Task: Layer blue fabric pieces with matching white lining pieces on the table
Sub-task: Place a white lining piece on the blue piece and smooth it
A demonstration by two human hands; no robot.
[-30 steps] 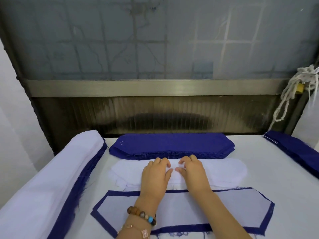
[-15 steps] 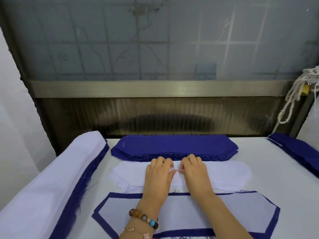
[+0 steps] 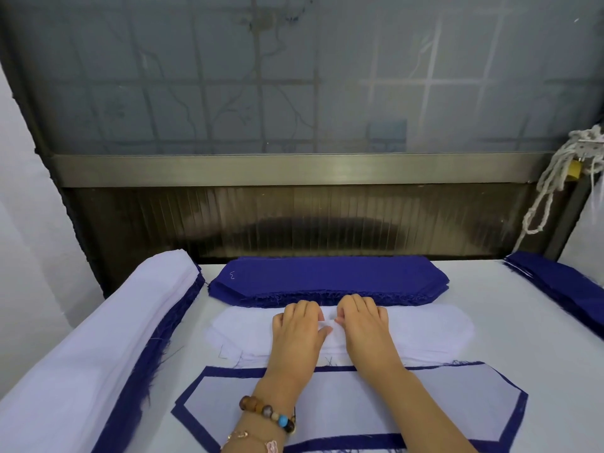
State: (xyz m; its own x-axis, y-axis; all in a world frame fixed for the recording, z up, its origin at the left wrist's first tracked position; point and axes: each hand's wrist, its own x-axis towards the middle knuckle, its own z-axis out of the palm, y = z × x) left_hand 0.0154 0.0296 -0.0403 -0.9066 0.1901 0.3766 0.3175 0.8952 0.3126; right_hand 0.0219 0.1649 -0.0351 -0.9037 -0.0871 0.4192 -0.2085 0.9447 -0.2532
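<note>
White lining stack (image 3: 425, 328), L hand (image 3: 299, 331), R hand (image 3: 364, 328) pinching its top

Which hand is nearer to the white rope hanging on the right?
Right. The right hand is on the white lining pile, below and left of the rope; the left hand is beside it, farther left.

Blue stack (image 3: 327, 277) close ahead; folded fabric (image 3: 98, 338) left; table (image 3: 523, 341) open right.

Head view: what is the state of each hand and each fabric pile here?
Left hand: fingers curled, pinching the flat white lining stack.
Right hand: the same, beside it.
Dark blue fabric stack: flat, neatly piled, behind the lining.
Blue piece topped with white lining: layered, nearest, under the forearms.
</note>
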